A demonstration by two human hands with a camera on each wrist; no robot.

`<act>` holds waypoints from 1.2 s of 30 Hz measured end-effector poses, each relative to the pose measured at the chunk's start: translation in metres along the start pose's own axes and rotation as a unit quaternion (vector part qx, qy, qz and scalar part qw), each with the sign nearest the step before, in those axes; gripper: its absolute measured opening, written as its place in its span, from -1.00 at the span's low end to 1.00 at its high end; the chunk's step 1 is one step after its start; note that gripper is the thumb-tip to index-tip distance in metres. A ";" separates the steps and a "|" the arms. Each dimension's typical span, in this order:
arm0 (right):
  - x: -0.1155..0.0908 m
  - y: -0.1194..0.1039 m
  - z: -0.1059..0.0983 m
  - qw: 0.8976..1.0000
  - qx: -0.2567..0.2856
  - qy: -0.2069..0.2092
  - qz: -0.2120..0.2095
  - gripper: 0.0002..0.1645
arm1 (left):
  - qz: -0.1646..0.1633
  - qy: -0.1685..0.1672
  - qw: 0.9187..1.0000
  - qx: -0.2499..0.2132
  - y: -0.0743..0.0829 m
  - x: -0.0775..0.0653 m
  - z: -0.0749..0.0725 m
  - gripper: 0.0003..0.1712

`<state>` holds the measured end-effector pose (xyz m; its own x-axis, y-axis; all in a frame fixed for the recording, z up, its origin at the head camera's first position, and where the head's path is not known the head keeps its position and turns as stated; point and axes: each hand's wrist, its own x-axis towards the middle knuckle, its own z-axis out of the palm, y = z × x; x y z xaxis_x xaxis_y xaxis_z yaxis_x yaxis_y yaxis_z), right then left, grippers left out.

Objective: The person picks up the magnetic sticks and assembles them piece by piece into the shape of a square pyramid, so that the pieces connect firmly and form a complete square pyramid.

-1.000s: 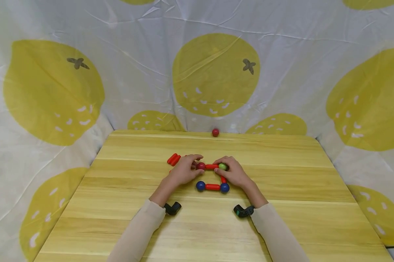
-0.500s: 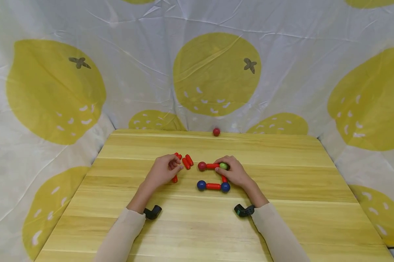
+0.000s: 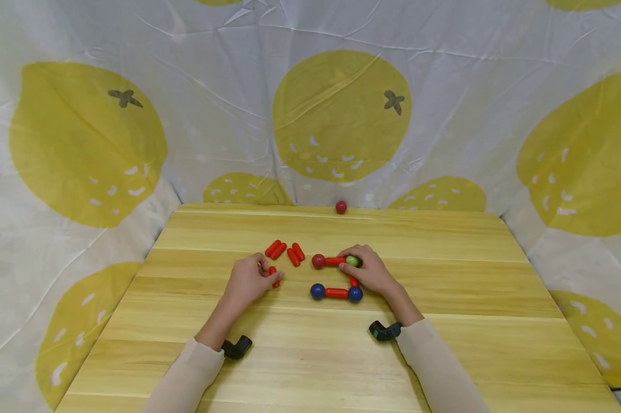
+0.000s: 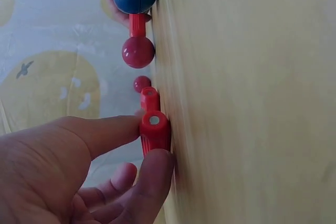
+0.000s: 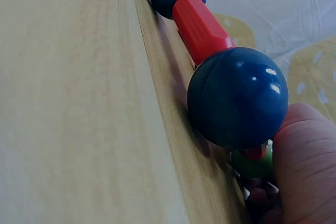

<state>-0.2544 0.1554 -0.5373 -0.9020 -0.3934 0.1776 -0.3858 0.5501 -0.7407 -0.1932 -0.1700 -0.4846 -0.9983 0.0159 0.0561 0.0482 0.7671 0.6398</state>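
My left hand (image 3: 245,281) pinches a red magnetic rod (image 3: 274,277) between thumb and finger, low over the table. In the left wrist view the round metal tip of that red rod (image 4: 154,121) faces the camera. My right hand (image 3: 370,271) holds the green ball (image 3: 352,261) at the far right corner of a joined shape. From the green ball one red rod (image 3: 334,261) runs left to a dark red ball (image 3: 317,261). Another comes toward me to a blue ball (image 3: 355,294), and a third rod (image 3: 336,293) links that to a second blue ball (image 3: 317,291).
Several loose red rods (image 3: 278,250) lie beyond my left hand on the wooden table (image 3: 310,367). A single red ball (image 3: 341,207) sits at the table's far edge. A lemon-print cloth (image 3: 212,132) hangs behind and on both sides.
My left hand has left the dark red ball, moved left and toward me, and taken hold of a loose red rod. The right hand has stayed at the green ball.
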 end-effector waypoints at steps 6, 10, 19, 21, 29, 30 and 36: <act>0.000 0.000 0.000 1.000 -0.003 0.000 -0.004 -0.73 | -0.017 -0.028 0.999 -0.033 0.001 -0.004 0.000 -0.71; -0.001 0.000 -0.001 1.000 -0.007 -0.001 -0.006 -0.73 | -0.006 -0.062 0.992 -0.108 0.011 -0.006 0.004 -0.73; 0.000 0.003 -0.002 1.000 -0.005 -0.002 -0.015 -0.73 | -0.025 -0.108 0.961 -0.253 0.034 0.006 0.034 -0.67; 0.001 0.003 -0.001 1.000 -0.008 -0.003 -0.014 -0.73 | -0.029 -0.116 0.956 -0.266 0.036 0.009 0.040 -0.64; 0.002 0.000 -0.001 1.000 -0.001 -0.001 -0.005 -0.74 | -0.036 -0.133 0.954 -0.265 0.039 0.013 0.056 -0.61; 0.002 0.000 -0.001 1.000 -0.002 -0.001 -0.003 -0.74 | -0.036 -0.133 0.955 -0.262 0.039 0.013 0.058 -0.61; 0.002 0.000 0.000 1.000 -0.004 0.001 0.004 -0.74 | -0.040 -0.130 0.960 -0.246 0.038 0.014 0.062 -0.63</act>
<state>-0.2562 0.1547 -0.5375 -0.9052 -0.3883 0.1728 -0.3803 0.5585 -0.7372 -0.2070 -0.1008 -0.5069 -0.9707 0.1781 -0.1614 -0.0841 0.3776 0.9222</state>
